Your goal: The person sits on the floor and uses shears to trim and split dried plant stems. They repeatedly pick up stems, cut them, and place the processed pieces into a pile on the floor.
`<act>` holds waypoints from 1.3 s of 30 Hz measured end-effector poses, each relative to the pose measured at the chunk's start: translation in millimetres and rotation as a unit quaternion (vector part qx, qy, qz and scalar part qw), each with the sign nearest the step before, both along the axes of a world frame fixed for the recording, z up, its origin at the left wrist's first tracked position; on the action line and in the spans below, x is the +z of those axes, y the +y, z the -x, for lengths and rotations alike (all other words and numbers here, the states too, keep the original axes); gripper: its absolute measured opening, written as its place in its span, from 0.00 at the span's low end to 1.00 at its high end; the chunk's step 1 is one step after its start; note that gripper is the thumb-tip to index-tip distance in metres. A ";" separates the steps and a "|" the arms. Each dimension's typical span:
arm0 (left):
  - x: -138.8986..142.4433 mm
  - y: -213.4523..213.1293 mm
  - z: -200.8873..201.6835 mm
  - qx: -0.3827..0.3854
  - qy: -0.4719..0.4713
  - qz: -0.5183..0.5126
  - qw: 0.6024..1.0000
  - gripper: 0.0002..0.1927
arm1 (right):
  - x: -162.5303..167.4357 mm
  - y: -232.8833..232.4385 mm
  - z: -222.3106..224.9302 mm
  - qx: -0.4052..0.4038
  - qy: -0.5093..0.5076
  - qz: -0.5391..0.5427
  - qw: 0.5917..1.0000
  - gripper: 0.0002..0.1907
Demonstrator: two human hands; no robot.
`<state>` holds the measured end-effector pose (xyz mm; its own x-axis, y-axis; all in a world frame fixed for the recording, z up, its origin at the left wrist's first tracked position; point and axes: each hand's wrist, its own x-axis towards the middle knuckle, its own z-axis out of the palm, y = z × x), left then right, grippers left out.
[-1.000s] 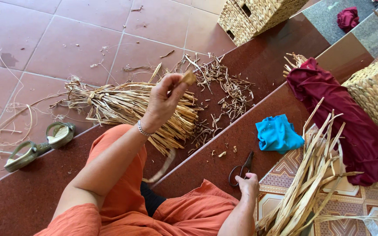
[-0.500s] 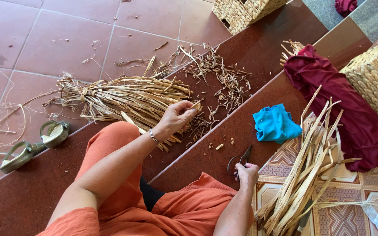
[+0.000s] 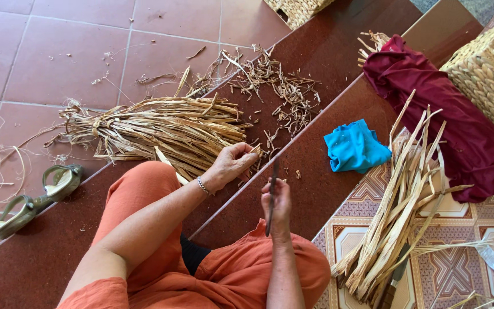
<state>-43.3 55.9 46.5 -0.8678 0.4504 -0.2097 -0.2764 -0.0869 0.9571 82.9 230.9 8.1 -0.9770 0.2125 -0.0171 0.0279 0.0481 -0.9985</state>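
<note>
Lying between straw bundle (image 3: pixel 155 129) and reeds (image 3: pixel 398 217): blue cloth (image 3: pixel 354 146).

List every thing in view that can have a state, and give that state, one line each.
left hand: fingers curled, gripping dried strands
right hand: closed around a dark tool, held upright
dark tool: closed, held upright in the right hand
tied bundle of dried strands: lying flat, bound at one end
loose bundle of strands: unbound, fanned out
blue cloth: crumpled
maroon cloth: wrapped around strands
sandals: off, lying on the floor
</note>
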 end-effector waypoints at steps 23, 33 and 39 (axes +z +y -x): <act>-6.7 8.5 -24.6 -0.046 -0.022 0.017 0.999 0.14 | 18.3 -20.9 -8.6 0.002 0.147 -0.385 0.911 0.28; -13.5 6.4 -20.7 -0.071 0.014 0.042 0.997 0.14 | 37.3 -16.9 -8.1 0.019 0.081 -0.370 0.925 0.37; -28.7 9.8 -19.8 -0.082 0.097 0.056 0.990 0.13 | 34.2 -14.2 -11.1 0.023 0.053 -0.379 0.924 0.39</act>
